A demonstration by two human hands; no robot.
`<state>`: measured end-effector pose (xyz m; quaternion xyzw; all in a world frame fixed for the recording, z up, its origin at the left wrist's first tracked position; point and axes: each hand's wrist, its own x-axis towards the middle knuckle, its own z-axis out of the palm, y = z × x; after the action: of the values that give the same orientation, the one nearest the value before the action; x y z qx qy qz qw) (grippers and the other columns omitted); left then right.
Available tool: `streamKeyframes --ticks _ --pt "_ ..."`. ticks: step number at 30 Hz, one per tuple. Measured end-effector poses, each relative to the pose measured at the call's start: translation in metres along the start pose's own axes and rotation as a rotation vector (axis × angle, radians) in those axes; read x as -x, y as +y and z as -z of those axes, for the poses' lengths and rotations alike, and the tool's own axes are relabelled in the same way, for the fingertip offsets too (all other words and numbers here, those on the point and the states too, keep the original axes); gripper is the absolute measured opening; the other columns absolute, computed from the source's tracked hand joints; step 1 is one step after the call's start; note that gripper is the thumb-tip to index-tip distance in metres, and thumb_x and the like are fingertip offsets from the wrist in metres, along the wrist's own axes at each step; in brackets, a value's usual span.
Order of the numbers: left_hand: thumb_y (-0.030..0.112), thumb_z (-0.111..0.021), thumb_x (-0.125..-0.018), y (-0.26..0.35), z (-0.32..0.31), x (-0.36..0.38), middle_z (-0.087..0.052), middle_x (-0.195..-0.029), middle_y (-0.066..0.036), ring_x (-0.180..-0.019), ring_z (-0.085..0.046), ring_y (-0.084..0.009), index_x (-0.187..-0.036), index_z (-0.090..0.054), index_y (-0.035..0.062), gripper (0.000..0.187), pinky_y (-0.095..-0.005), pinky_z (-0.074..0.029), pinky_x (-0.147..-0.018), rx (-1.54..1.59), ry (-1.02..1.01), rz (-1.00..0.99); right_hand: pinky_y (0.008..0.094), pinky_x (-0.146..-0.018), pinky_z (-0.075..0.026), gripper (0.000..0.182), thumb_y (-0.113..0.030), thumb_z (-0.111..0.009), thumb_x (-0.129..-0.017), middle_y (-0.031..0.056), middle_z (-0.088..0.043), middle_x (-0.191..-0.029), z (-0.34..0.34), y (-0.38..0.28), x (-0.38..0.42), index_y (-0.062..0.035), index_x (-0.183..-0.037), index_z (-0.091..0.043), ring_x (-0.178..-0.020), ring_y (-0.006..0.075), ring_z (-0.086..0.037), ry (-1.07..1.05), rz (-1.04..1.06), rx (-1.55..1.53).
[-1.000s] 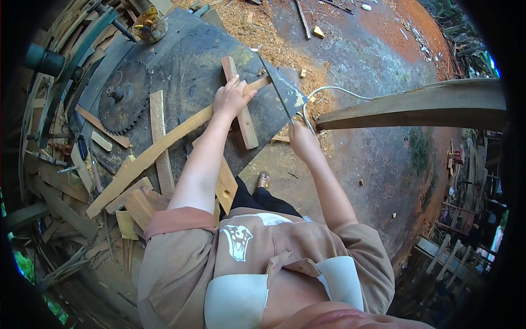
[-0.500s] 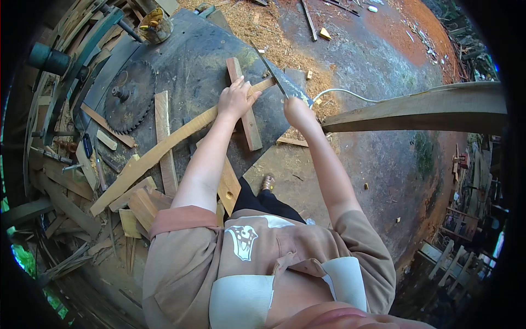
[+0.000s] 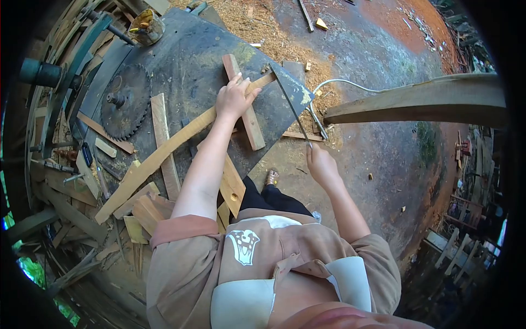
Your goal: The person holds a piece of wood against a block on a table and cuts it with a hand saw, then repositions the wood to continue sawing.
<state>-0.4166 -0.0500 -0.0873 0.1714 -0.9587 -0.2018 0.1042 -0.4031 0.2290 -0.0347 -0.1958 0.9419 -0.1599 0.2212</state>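
Note:
My left hand (image 3: pixel 234 100) presses down on a long curved wooden strip (image 3: pixel 164 151), its fingers over the strip and the short wooden block (image 3: pixel 250 119) that crosses beneath it. The strip's far end reaches out past the block, over the dark metal table (image 3: pixel 186 55). My right hand (image 3: pixel 321 162) is closed on the near end of a long thin saw (image 3: pixel 293 107), off the table's right edge. The blade slants up and left, and its upper part lies against the strip's far end. The handle is mostly hidden inside my fingers.
A round toothed blade (image 3: pixel 126 101) stands out on the table's left part. Wood offcuts (image 3: pixel 148 211) lie at the lower left. A bucket (image 3: pixel 147 27) sits at the table's far corner. A thick beam (image 3: pixel 416 104) juts in from the right, beside a pale cable (image 3: pixel 342 81).
My right hand has drawn the saw back toward my body, down and to the right, so more of the blade shows. My left hand stays on the strip and block.

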Motion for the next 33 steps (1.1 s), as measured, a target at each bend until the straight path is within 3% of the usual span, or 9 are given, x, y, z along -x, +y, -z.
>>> streamKeyframes --ticks 6,8,10,12,16,21,24,29,33 --pt "0.050 -0.054 -0.079 -0.002 -0.005 0.000 -0.052 -0.119 -0.016 -0.104 -0.054 -0.0285 -0.105 -0.062 0.0101 0.049 -0.0385 -0.044 -0.084 0.011 0.056 -0.045 0.0466 -0.066 -0.048 0.025 -0.020 -0.041 -0.086 0.0226 -0.062 -0.079 0.021 -0.033 -0.071 -0.0003 -0.086 -0.057 -0.075 0.0384 -0.060 -0.004 0.055 0.043" --pt "0.050 -0.055 -0.078 -0.005 -0.006 0.001 -0.053 -0.119 -0.016 -0.103 -0.055 -0.0286 -0.105 -0.062 0.0099 0.049 -0.0385 -0.044 -0.084 -0.011 0.080 -0.062 0.0449 -0.070 -0.048 0.024 -0.016 -0.042 -0.083 0.0217 -0.062 -0.086 0.031 -0.061 -0.102 0.0005 -0.089 -0.058 -0.081 0.0368 -0.061 -0.159 0.042 0.058" --pt "0.050 -0.055 -0.078 -0.001 -0.004 0.000 -0.053 -0.119 -0.016 -0.102 -0.055 -0.0286 -0.105 -0.062 0.0098 0.048 -0.0384 -0.044 -0.083 -0.019 0.101 -0.098 0.0434 -0.072 -0.049 0.024 -0.014 -0.043 -0.081 0.0210 -0.063 -0.089 0.021 -0.072 -0.129 0.0010 -0.094 -0.058 -0.084 0.0356 -0.061 -0.142 0.039 0.069" --pt "0.049 -0.055 -0.078 0.003 0.000 0.000 -0.054 -0.118 -0.016 -0.101 -0.056 -0.0284 -0.104 -0.063 0.0092 0.048 -0.0381 -0.044 -0.082 0.008 0.044 -0.039 0.0425 -0.073 -0.049 0.023 -0.014 -0.044 -0.081 0.0209 -0.063 -0.090 0.008 -0.069 -0.128 -0.0001 -0.093 -0.058 -0.085 0.0356 -0.061 -0.023 0.026 0.030" --pt "0.049 -0.055 -0.078 -0.005 -0.008 0.000 -0.054 -0.117 -0.016 -0.099 -0.057 -0.0275 -0.104 -0.062 0.0089 0.049 -0.0372 -0.045 -0.082 -0.043 0.122 -0.101 0.0468 -0.068 -0.048 0.021 -0.018 -0.042 -0.085 0.0217 -0.062 -0.081 -0.001 -0.038 -0.071 -0.0004 -0.086 -0.054 -0.077 0.0377 -0.061 -0.018 -0.011 0.039" --pt "0.050 -0.057 -0.076 0.004 0.006 -0.001 -0.051 -0.121 -0.017 -0.106 -0.053 -0.0305 -0.107 -0.061 0.0102 0.051 -0.0385 -0.043 -0.088 0.038 -0.030 0.009 0.0514 -0.062 -0.046 0.027 -0.026 -0.039 -0.089 0.0249 -0.059 -0.069 -0.009 0.000 0.002 -0.0018 -0.085 -0.051 -0.067 0.0409 -0.059 -0.017 -0.034 -0.003" --pt "0.049 -0.055 -0.079 -0.002 -0.003 0.000 -0.051 -0.121 -0.017 -0.106 -0.053 -0.0297 -0.109 -0.061 0.0105 0.049 -0.0381 -0.042 -0.088 0.008 0.049 -0.064 0.0504 -0.064 -0.046 0.030 -0.027 -0.038 -0.090 0.0248 -0.060 -0.072 0.001 -0.017 -0.019 -0.0008 -0.086 -0.052 -0.070 0.0406 -0.060 0.009 -0.016 -0.034" --pt "0.049 -0.054 -0.080 0.000 -0.004 0.000 -0.051 -0.120 -0.018 -0.106 -0.053 -0.0279 -0.109 -0.060 0.0096 0.049 -0.0368 -0.040 -0.088 -0.019 0.033 -0.067 0.0460 -0.070 -0.048 0.031 -0.026 -0.037 -0.090 0.0222 -0.062 -0.081 -0.008 -0.058 -0.125 -0.0001 -0.088 -0.054 -0.078 0.0393 -0.060 0.056 0.059 0.000" --pt "0.050 -0.054 -0.079 0.001 -0.001 0.000 -0.051 -0.121 -0.017 -0.106 -0.053 -0.0270 -0.109 -0.061 0.0092 0.051 -0.0361 -0.040 -0.089 -0.039 0.025 -0.050 0.0453 -0.069 -0.049 0.028 -0.024 -0.038 -0.088 0.0227 -0.062 -0.080 -0.011 -0.062 -0.130 -0.0012 -0.087 -0.055 -0.077 0.0378 -0.061 0.114 0.077 -0.009"
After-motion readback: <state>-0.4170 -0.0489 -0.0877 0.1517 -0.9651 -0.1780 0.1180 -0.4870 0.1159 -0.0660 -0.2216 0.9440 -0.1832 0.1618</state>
